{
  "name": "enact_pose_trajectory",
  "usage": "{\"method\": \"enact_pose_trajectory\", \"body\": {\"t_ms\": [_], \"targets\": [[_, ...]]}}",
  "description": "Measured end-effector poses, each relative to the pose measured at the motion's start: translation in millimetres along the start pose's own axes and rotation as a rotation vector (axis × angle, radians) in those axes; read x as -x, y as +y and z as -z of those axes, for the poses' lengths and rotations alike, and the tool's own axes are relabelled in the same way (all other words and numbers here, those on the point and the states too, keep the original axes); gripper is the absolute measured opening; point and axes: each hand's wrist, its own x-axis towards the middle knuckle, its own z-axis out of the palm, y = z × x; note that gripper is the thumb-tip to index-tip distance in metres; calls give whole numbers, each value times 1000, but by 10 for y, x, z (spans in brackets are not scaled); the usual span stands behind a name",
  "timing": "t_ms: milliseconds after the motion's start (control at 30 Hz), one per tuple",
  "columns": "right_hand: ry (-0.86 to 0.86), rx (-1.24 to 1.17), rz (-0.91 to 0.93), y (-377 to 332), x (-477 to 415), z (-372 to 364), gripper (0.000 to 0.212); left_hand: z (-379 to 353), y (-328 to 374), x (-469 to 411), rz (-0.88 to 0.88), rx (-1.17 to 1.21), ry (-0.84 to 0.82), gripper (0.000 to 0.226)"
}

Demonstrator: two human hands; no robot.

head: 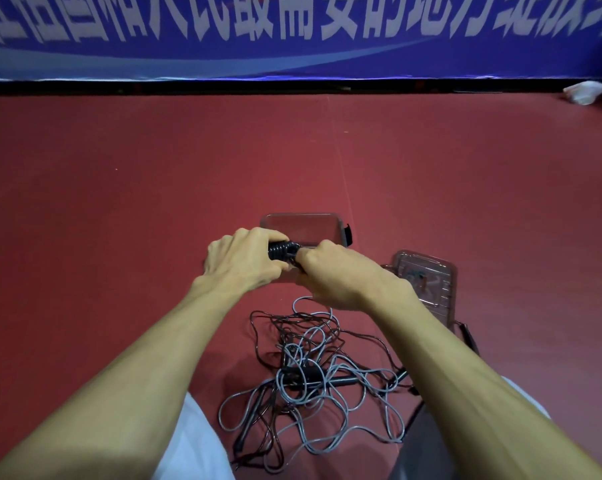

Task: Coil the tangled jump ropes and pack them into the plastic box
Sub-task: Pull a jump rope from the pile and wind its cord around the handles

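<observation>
My left hand (pixel 242 259) grips a black coiled jump rope bundle (pixel 281 251), its turns wound tight around the handles. My right hand (pixel 330 271) pinches the same bundle at its right end. Both hands are held just above the near edge of the clear plastic box (pixel 304 225), which stands open on the red floor. A tangle of grey and black jump ropes (pixel 310 379) with black handles lies on the floor below my hands, between my forearms.
The box's clear lid (pixel 427 282) lies on the floor right of the box. A blue banner with white characters (pixel 292 32) runs along the far wall. A white crumpled item (pixel 585 91) sits at the far right. My knees in light clothing frame the tangle.
</observation>
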Motion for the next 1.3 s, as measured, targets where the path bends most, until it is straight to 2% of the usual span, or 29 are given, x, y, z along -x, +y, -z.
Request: {"method": "enact_pose_trajectory", "body": {"t_ms": [100, 200, 333, 467, 567, 700, 800, 933, 1000, 1033, 1067, 1133, 1200, 1300], "targets": [[89, 88, 15, 46, 57, 38, 19, 26, 19, 51, -92, -12, -73, 39], [174, 17, 27, 93, 83, 81, 13, 64, 16, 92, -144, -2, -131, 35], [237, -115, 40, 96, 93, 176, 20, 88, 29, 144, -175, -14, -220, 53], [352, -210, 38, 102, 121, 228, 30, 67, 16, 187, -276, 47, -273, 37], [451, -381, -4, 217, 106, 214, 25, 68, -31, 208, -356, 230, -274, 33], [551, -618, -29, 386, 58, 155, 21, 173, -23, 231, -394, 740, -259, 23], [533, -576, -21, 402, 7, 106, 28, 249, 9, 234, -368, 920, -197, 25], [529, -515, -70, 373, -43, 39, 35, 296, 24, 188, -206, 1108, -137, 20], [500, -503, -69, 312, -67, 11, 34, 280, 9, 174, -154, 1167, -139, 51], [486, -497, -62, 279, -76, 0, 31, 271, 7, 180, -140, 1181, -141, 58], [478, -491, -49, 250, -82, -7, 30, 266, 13, 185, -137, 1199, -140, 54], [422, -482, -30, 209, -87, -12, 30, 278, 24, 198, -117, 1243, -128, 30], [296, -466, -25, 188, -76, -22, 30, 305, 19, 192, -59, 1293, -87, 12], [147, -471, -31, 152, -53, -46, 34, 290, -33, 152, 41, 1258, -39, 15]]}}
